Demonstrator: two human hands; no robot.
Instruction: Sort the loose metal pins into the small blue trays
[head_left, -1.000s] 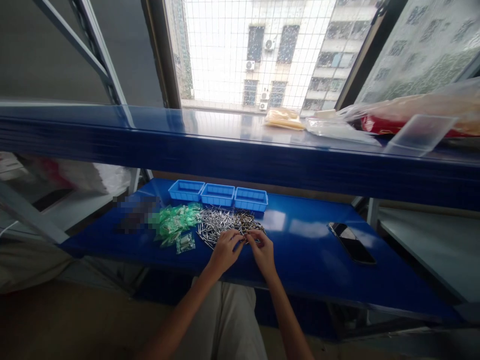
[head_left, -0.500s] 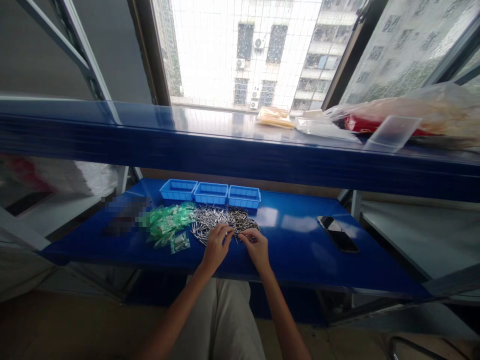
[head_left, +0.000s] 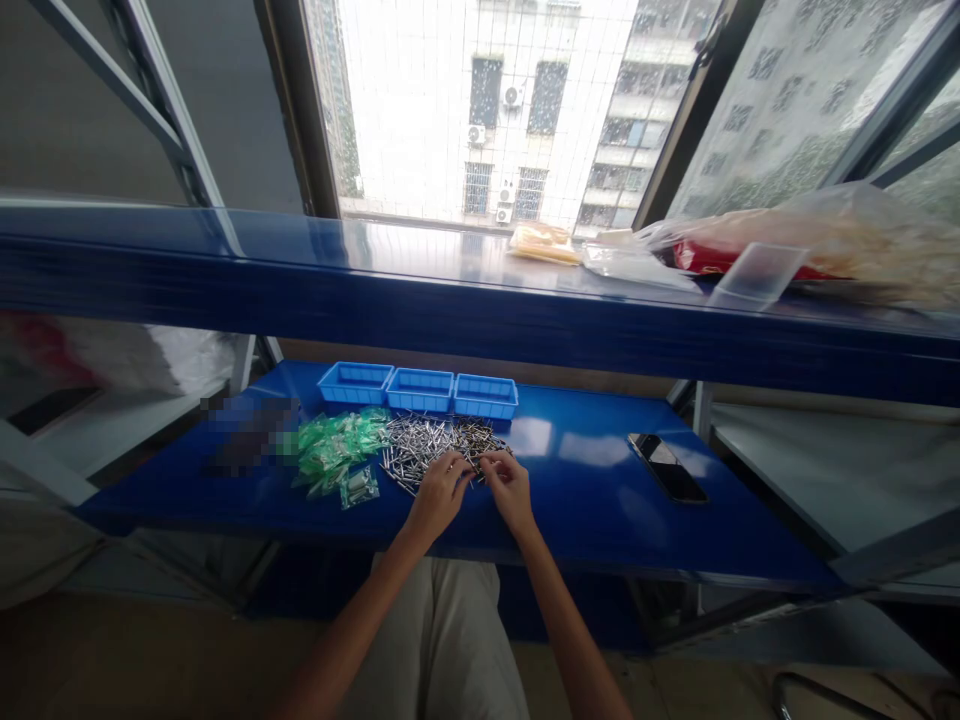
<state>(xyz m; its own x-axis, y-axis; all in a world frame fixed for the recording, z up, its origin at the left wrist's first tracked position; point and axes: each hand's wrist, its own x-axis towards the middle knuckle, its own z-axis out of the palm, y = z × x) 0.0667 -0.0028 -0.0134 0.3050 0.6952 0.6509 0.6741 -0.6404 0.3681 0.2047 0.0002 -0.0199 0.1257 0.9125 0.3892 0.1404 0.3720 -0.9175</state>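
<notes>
A spread pile of small silvery and darker metal pieces point(head_left: 420, 447) lies on the blue table point(head_left: 592, 510). At its front edge my left hand point(head_left: 441, 490) has its fingers pinched together, and whatever they hold is too small to name. Close beside it on the right, my right hand point(head_left: 508, 484) is also closed in a pinch over the darker pieces, its grip likewise unclear. Left of the pile sit green plastic bags point(head_left: 337, 445) and a small clear packet point(head_left: 358, 487) with pieces inside.
Three blue trays stand in a row behind the pile, the right one point(head_left: 486, 397) nearest my hands. A phone point(head_left: 667, 467) lies at the right. Above runs a blue shelf point(head_left: 420, 300) bearing plastic bags point(head_left: 847, 235) and a clear container point(head_left: 757, 277).
The camera view has shifted slightly. Both hands remain at the front of the pile, fingers pinched, with only small finger movements.
</notes>
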